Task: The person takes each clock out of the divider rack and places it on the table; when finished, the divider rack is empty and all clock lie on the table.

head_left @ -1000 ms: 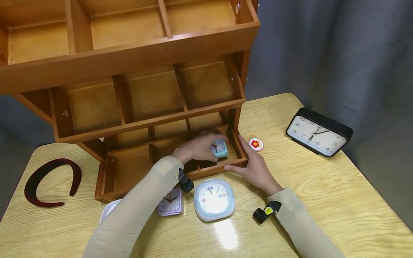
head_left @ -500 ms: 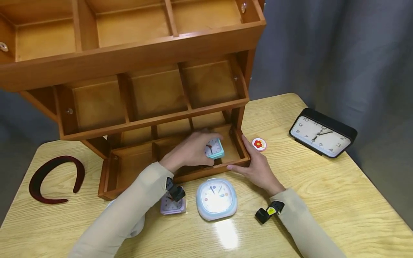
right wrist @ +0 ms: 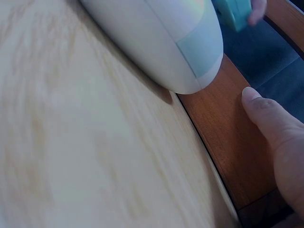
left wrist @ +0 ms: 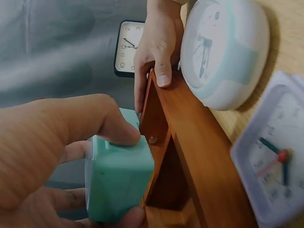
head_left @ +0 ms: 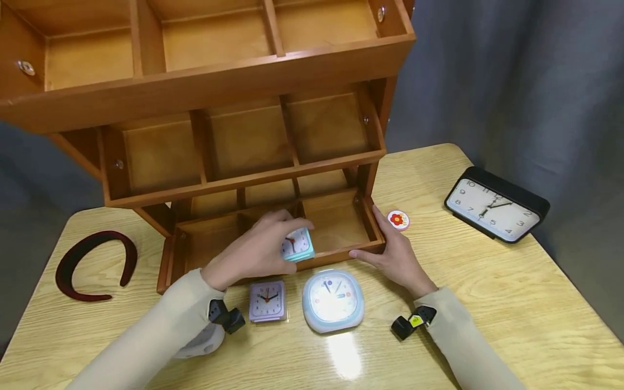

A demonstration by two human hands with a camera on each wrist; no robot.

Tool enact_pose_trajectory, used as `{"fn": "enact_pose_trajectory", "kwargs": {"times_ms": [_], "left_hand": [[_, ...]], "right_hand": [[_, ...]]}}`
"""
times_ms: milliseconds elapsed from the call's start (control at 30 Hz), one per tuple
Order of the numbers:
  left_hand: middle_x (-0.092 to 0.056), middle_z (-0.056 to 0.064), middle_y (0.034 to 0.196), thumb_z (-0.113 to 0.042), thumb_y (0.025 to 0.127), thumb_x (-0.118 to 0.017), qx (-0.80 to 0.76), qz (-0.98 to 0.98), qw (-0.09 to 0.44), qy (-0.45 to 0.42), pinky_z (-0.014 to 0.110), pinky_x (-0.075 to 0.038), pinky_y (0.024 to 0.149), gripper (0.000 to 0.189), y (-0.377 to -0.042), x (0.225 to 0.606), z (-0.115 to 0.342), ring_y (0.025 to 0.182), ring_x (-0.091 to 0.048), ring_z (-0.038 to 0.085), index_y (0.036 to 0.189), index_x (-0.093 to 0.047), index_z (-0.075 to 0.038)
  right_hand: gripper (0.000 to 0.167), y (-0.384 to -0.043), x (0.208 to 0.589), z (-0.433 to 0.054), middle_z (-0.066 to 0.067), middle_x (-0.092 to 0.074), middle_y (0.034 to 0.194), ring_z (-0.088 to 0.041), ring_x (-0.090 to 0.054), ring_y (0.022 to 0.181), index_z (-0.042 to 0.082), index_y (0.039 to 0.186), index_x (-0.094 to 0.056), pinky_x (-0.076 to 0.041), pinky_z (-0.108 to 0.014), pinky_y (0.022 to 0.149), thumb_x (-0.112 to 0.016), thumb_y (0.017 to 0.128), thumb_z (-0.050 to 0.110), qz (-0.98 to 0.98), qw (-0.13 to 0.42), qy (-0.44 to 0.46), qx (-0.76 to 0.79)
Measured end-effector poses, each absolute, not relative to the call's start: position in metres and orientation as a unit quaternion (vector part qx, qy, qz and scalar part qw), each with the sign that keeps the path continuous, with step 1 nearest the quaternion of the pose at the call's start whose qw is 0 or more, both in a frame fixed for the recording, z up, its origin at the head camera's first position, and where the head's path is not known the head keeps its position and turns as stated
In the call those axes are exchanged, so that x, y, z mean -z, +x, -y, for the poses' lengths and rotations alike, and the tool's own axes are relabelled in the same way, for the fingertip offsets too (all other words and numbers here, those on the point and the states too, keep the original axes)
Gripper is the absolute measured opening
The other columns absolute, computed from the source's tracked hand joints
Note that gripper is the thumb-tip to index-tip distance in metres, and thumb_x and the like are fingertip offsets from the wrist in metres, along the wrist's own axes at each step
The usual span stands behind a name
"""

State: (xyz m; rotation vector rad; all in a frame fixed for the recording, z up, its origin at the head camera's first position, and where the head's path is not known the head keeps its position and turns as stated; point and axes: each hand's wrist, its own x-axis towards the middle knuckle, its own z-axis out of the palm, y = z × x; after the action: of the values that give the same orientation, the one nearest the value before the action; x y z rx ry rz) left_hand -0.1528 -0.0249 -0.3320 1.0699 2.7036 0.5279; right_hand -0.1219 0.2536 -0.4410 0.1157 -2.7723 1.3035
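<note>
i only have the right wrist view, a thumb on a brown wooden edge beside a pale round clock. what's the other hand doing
Observer: The left hand grips a small mint green square clock at the wooden organiser's bottom tray.
Operator: anything else in that tray
Observer: The compartments in view hold nothing.
Operator: other clocks about
Observer: A small lilac square clock lies left of the pale round clock, and a black rectangular clock stands at the table's right.

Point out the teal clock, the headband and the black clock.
teal clock (head_left: 296, 245), head view, on its face.
headband (head_left: 73, 254), head view, on its left curve.
black clock (head_left: 492, 210), head view, on its white dial.
</note>
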Motion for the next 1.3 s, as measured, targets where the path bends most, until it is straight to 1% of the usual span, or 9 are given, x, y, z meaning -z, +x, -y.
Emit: {"fn": "enact_pose_trajectory", "kwargs": {"times_ms": [167,300,467,567,700,833,1033,1200,1300], "left_hand": [[-0.056,0.011,0.121,-0.016,0.065,-0.083,-0.178,-0.92,0.078,0.342,0.036,-0.048,0.075,0.072,-0.137,0.327,0.052,0.104,-0.05,0.026,0.132,-0.057,-0.022],[-0.057,0.012,0.12,-0.017,0.064,-0.083,-0.183,-0.923,0.07,0.331,0.033,-0.047,0.072,0.071,-0.128,0.332,0.07,0.102,-0.05,0.025,0.131,-0.058,-0.02],[-0.057,0.011,0.117,-0.016,0.065,-0.084,-0.178,-0.927,0.052,0.325,0.032,-0.045,0.07,0.068,-0.118,0.337,0.088,0.098,-0.051,0.025,0.128,-0.059,-0.019],[-0.058,0.01,0.116,-0.014,0.065,-0.083,-0.176,-0.93,0.045,0.321,0.033,-0.045,0.071,0.066,-0.111,0.338,0.097,0.099,-0.051,0.026,0.126,-0.06,-0.021],[-0.057,0.009,0.117,-0.013,0.065,-0.079,-0.176,-0.932,0.046,0.313,0.033,-0.044,0.071,0.064,-0.104,0.339,0.106,0.101,-0.05,0.027,0.126,-0.06,-0.022],[-0.057,0.008,0.119,-0.011,0.064,-0.077,-0.174,-0.938,0.048,0.298,0.031,-0.04,0.068,0.066,-0.098,0.336,0.118,0.1,-0.049,0.025,0.127,-0.06,-0.022],[-0.058,0.004,0.114,-0.009,0.063,-0.079,-0.177,-0.94,0.045,0.29,0.027,-0.038,0.063,0.066,-0.089,0.335,0.145,0.092,-0.048,0.021,0.125,-0.061,-0.024],[-0.061,-0.001,0.106,-0.009,0.06,-0.083,-0.182,-0.943,0.004,0.277,0.026,-0.042,0.066,0.068,-0.081,0.335,0.185,0.087,-0.051,0.014,0.124,-0.062,-0.021],[-0.062,0.0,0.107,-0.007,0.057,-0.085,-0.184,-0.949,-0.027,0.255,0.025,-0.044,0.066,0.072,-0.074,0.337,0.213,0.085,-0.052,0.013,0.123,-0.062,-0.021]], "right_hand": [[0.109,-0.123,0.44,-0.252,-0.013,-0.025,0.159,-0.037,-0.034,0.141,0.025,0.156,-0.012,-0.032,-0.054,0.111,-0.081,0.073,0.046,0.906,0.039,0.039,-0.42],[0.109,-0.123,0.442,-0.25,-0.013,-0.027,0.158,-0.038,-0.037,0.139,0.024,0.156,-0.012,-0.034,-0.054,0.11,-0.081,0.074,0.043,0.904,0.041,0.041,-0.424],[0.11,-0.122,0.445,-0.251,-0.014,-0.028,0.158,-0.039,-0.039,0.137,0.023,0.156,-0.012,-0.035,-0.054,0.109,-0.081,0.074,0.044,0.904,0.043,0.044,-0.424],[0.11,-0.122,0.445,-0.253,-0.015,-0.028,0.158,-0.04,-0.039,0.137,0.024,0.156,-0.011,-0.035,-0.055,0.109,-0.081,0.074,0.045,0.905,0.044,0.042,-0.421],[0.11,-0.122,0.445,-0.254,-0.015,-0.026,0.158,-0.041,-0.037,0.138,0.024,0.156,-0.01,-0.034,-0.056,0.109,-0.08,0.074,0.044,0.905,0.043,0.042,-0.42],[0.109,-0.123,0.447,-0.251,-0.016,-0.025,0.158,-0.041,-0.036,0.138,0.022,0.156,-0.011,-0.033,-0.056,0.109,-0.08,0.075,0.044,0.903,0.038,0.047,-0.426],[0.11,-0.123,0.447,-0.25,-0.016,-0.026,0.158,-0.041,-0.036,0.138,0.022,0.156,-0.011,-0.034,-0.056,0.109,-0.08,0.074,0.044,0.904,0.038,0.046,-0.423],[0.11,-0.123,0.446,-0.252,-0.017,-0.029,0.157,-0.042,-0.04,0.135,0.021,0.156,-0.011,-0.035,-0.056,0.108,-0.081,0.074,0.042,0.903,0.048,0.048,-0.425],[0.11,-0.123,0.446,-0.252,-0.017,-0.029,0.157,-0.043,-0.04,0.135,0.022,0.156,-0.01,-0.035,-0.056,0.107,-0.081,0.075,0.042,0.903,0.042,0.046,-0.425]]}}
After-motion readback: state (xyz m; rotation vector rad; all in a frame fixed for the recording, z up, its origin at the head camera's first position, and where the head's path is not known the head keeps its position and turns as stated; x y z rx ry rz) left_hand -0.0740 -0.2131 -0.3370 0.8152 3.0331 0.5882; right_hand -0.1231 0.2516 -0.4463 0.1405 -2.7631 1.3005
